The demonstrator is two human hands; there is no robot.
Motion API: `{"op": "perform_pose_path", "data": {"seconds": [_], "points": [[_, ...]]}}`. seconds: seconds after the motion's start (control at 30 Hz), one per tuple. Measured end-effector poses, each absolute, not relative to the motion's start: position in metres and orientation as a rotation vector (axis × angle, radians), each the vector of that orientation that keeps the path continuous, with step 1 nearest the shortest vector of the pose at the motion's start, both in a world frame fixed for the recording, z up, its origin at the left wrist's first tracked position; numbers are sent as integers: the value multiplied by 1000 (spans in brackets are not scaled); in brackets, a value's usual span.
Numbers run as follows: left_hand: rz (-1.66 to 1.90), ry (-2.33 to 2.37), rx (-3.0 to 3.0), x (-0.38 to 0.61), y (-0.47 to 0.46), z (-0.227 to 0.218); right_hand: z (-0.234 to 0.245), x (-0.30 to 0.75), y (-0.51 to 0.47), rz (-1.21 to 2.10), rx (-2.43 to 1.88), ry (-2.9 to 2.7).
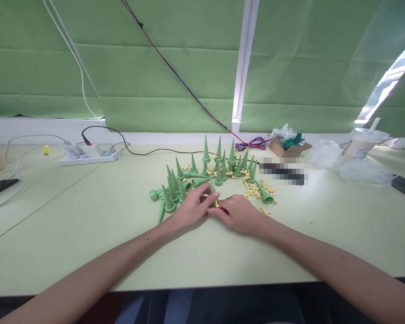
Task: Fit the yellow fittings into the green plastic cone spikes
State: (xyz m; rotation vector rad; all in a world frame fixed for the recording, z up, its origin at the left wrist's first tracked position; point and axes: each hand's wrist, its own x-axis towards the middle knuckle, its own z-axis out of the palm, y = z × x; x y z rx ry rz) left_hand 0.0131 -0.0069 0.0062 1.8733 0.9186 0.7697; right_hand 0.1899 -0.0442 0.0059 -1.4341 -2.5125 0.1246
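Between my hands stands a green plastic cone (212,185), its tip pointing up. My left hand (196,203) is closed around the cone's lower part. Against the cone's side is a small yellow nozzle-like piece (217,204), pinched by the fingers of my right hand (239,213); both hands meet there. Just beyond, several upright green cones (219,173) stand in a loose cluster, and others lie on their sides, like the cone (161,210) at the left. Loose yellow pieces (254,191) are scattered right of my hands and among the cones.
A power strip (89,156) with plugs and cables sits at the back left, a phone (0,186) at the far left. At the back right are a small cardboard box (288,148), a plastic cup (362,146) and clear bags. The table's edge (202,288) runs before me.
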Motion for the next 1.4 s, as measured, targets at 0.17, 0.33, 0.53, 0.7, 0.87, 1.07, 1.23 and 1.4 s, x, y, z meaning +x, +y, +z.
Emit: {"op": "perform_pose_path", "data": {"seconds": [0.17, 0.33, 0.53, 0.7, 0.87, 1.07, 1.23, 1.4], "points": [[835, 974, 1845, 15, -6, 5, 7, 189, -43, 46, -1550, -2494], [938, 1025, 1845, 14, -8, 10, 6, 188, -41, 14, -1710, -2427], [994, 1150, 1951, 12, -13, 19, 2, 187, -37, -29, -1808, -2383], [990, 1293, 2065, 11, -10, 17, 0, 187, -33, -39, -1846, -2362], [857, 1319, 2169, 9, -5, 11, 3, 187, -30, -12, -1882, -2338], [822, 1250, 2150, 9, -7, 9, 2, 188, -30, 11, -1881, -2342], [834, 1191, 2104, 9, -6, 7, 2, 188, -31, 0, -1876, -2353], [784, 1146, 2156, 9, -6, 7, 4, 186, -31, -10, -1899, -2342]]}}
